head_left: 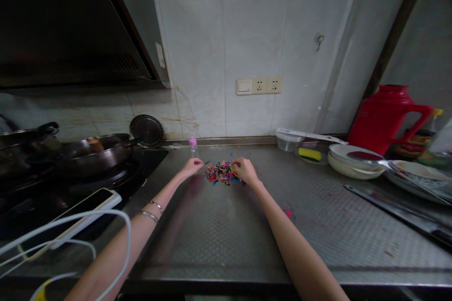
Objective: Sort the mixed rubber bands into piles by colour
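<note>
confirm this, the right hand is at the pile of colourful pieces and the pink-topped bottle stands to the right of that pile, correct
Not quite: the pink-topped bottle stands to the left of the pile of colourful pieces, as the head view shows. The right hand is at the pile.

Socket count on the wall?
2, side by side on the wall, above and right of the multicoloured pile: left socket beside the switch, right socket at the end. Others may be hidden behind the red flask.
</note>
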### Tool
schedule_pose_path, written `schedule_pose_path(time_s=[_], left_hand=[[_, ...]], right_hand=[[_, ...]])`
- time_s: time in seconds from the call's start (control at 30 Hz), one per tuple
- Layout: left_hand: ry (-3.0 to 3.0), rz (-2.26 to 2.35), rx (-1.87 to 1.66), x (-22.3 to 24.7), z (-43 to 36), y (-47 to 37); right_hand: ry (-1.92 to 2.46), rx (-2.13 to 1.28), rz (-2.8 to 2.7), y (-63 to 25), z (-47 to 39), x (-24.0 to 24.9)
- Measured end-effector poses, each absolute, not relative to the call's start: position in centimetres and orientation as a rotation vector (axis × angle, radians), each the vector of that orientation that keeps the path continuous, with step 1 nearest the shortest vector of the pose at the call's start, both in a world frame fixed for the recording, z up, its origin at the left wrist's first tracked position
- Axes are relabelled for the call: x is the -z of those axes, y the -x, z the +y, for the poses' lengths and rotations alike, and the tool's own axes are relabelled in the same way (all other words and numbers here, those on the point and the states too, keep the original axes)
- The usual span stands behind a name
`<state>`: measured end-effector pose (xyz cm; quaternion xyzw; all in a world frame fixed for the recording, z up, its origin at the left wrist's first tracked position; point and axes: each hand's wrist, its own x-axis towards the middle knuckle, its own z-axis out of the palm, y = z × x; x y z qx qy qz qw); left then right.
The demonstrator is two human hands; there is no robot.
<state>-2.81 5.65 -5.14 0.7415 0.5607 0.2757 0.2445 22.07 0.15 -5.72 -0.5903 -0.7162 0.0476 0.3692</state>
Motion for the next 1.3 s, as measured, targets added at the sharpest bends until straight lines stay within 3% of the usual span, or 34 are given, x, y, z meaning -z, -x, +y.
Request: schedule_pose_path(time_s=[0.13,0.37,0.53,0.77,1.1,1.3], left_hand=[[-2.123,1.68,-0.79,6.7,6.0,1.9],[-2.223,1.314,-0.852,7.9,4.4,-2.1],[-2.403,1.355,-0.863,8.2,4.0,-5.5],[-2.511,1.603,-0.742,7.6,3.7,-7.1],[-2.376,1.134,-0.613,5.5,3.3,-6.1],[-2.497,1.426,-0.767,4.8,3.8,-7.0]], right_hand=[[1.654,-0.034,-1.77,-23.2,0.1,5.6],[1.777,-0.052,-1.971,-22.7,-0.2,6.5],[1.777,-0.012,-2.005,-22.4,0.1,7.4],[1.649,-0.068,-1.797,-23.8,1.5,7.4],[1.618,0.0,-1.436,-27.9,2.2,6.5],[1.828,-0.036,-1.407,-28.0,1.3,6.5]])
